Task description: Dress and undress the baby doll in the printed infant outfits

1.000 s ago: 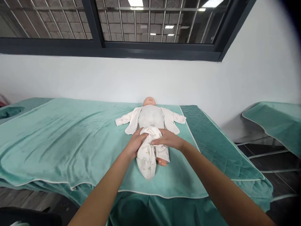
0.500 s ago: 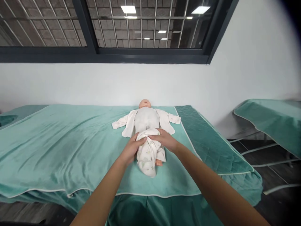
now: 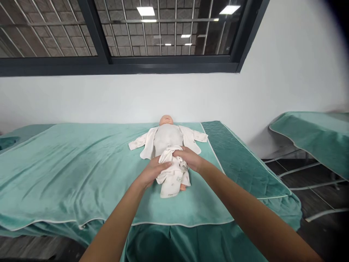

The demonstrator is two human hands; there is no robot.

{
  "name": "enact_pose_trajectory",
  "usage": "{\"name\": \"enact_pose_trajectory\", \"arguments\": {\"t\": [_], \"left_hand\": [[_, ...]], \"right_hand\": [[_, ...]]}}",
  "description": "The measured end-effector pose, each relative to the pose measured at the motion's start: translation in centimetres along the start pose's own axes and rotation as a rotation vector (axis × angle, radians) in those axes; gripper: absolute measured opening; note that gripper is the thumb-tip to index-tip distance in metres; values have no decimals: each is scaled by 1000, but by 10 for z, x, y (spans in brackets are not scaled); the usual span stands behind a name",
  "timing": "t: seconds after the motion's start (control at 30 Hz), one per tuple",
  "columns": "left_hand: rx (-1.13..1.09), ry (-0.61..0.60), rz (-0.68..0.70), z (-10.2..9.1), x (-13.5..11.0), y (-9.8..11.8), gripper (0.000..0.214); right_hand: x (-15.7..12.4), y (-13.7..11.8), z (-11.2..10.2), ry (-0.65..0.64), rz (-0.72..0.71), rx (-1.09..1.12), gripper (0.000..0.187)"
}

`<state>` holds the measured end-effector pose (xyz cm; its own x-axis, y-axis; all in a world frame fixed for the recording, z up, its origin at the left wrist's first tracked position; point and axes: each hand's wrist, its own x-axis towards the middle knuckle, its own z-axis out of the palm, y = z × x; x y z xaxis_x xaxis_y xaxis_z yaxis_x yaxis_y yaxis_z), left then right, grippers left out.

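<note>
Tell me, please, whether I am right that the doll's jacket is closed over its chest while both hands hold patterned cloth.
The head view shows the doll with its jacket open, not closed; the left hand and right hand hold patterned cloth.

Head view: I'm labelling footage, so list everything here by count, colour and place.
Bed: 1, dark green, centre
Sheet: 1, pale green, on bed
Doll: 1, peach and grey, on sheet
Jacket: 1, white, open, on doll
Patterned garment: 1, white, over doll's legs
Draped surface: 1, green, right edge
Rails: several, grey, lower right
Barred window: 1, dark frame, top
Wall: 1, white, behind bed
Floor: 1, dark, lower corners
Fabric: 1, green, far left
Forearms: 2, bare, bottom edge
Left hand: 1, bare, gripping garment
Right hand: 1, bare, gripping garment
</note>
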<state>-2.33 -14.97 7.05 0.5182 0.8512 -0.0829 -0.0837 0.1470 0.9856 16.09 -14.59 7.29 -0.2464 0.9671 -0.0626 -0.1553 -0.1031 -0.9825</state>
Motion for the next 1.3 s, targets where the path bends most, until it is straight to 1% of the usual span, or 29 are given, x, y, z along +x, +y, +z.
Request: {"name": "enact_pose_trajectory", "arguments": {"t": [0.03, 0.07, 0.13, 0.17, 0.23, 0.3, 0.33, 0.37, 0.4, 0.47, 0.53, 0.6, 0.7, 0.77, 0.8, 0.87, 0.97, 1.03, 1.17, 1.3], "left_hand": [[23, -37, -14, -1, 0, 1, 54], [17, -49, -25, -1, 0, 2, 54], [-68, -1, -12, -1, 1, 0, 53], [-131, 39, 12, -1, 2, -1, 52], [-250, 101, 56, -1, 5, -6, 51], [-324, 131, 59, 0, 7, -12, 50], [-344, 146, 55, 0, 8, -15, 50], [-355, 160, 49, 0, 9, -17, 51], [-357, 169, 44, 1, 9, -18, 52], [-343, 173, 43, 3, 8, -18, 56], [-298, 161, 34, 4, 5, -16, 58], [-214, 127, 19, 3, 2, -12, 57], [-85, 12, -21, 0, -1, -7, 51], [-77, -33, -31, -2, -2, -6, 48], [-105, -31, -27, -2, -2, -6, 48], [-194, 7, -6, -2, -4, -7, 49], [-284, 78, 3, 3, -11, -8, 50], [-314, 112, -5, 8, -19, -9, 51], [-419, 169, -53, 20, -35, -15, 53], [-543, 275, -86, 34, -51, -21, 44]], "right_hand": [[1, 1, 1, 20, -1, 12, 34], [1, 2, 1, 39, -5, 19, 34], [0, 3, 2, 53, -19, 16, 36], [-2, 2, 2, 33, -29, 8, 38], [-8, 0, 1, -79, -44, -27, 44], [-12, -4, 0, -217, -36, -108, 48], [-14, -5, -1, -259, -23, -156, 49], [-14, -6, -1, -272, -6, -194, 49], [-14, -6, -1, -257, 9, -209, 48], [-12, -5, 1, -179, 25, -160, 46], [-9, -3, 3, -100, 12, -58, 45], [-6, 0, 5, -54, -22, -2, 44], [-3, 4, 7, -7, -53, -65, 43], [-2, 6, 8, 22, -57, -153, 44], [-3, 7, 8, 31, -64, -187, 45], [-5, 8, 8, 28, -93, -233, 46], [-9, 8, 7, -39, -125, -316, 44], [-9, 8, 5, -79, -122, -384, 43], [-5, 10, 2, -77, -123, -509, 39], [0, 11, 1, -82, -153, -700, 32]]}}
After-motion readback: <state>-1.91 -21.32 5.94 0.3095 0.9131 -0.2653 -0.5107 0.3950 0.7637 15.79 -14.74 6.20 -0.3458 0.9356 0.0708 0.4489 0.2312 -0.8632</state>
